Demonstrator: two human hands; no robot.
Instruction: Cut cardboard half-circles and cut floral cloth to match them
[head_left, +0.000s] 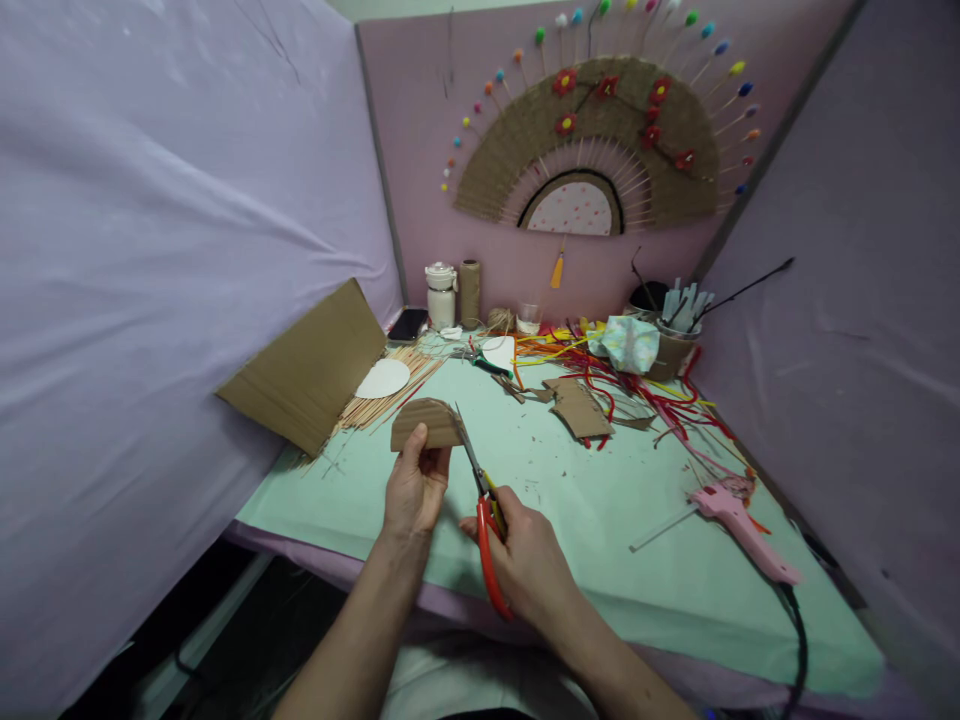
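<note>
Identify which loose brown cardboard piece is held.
The half-round, corrugated brown cardboard piece in the left hand. The large brown cardboard sheet farther left and the broad, jagged brown cardboard scrap on the mint-green tablecloth touch no hand.

I see a big brown fan [592, 112] up on the pink wall [420, 120], with red flowers [565, 82] on it and little colored balls [540, 35] all around its top edge. A yellow tassel [557, 271] hangs under it. At the back of the table [585, 530] stand a white bottle [441, 302] and a brown tube [469, 296], near a black phone [408, 325]. A pink glue gun [746, 530] lies on the right.
</note>
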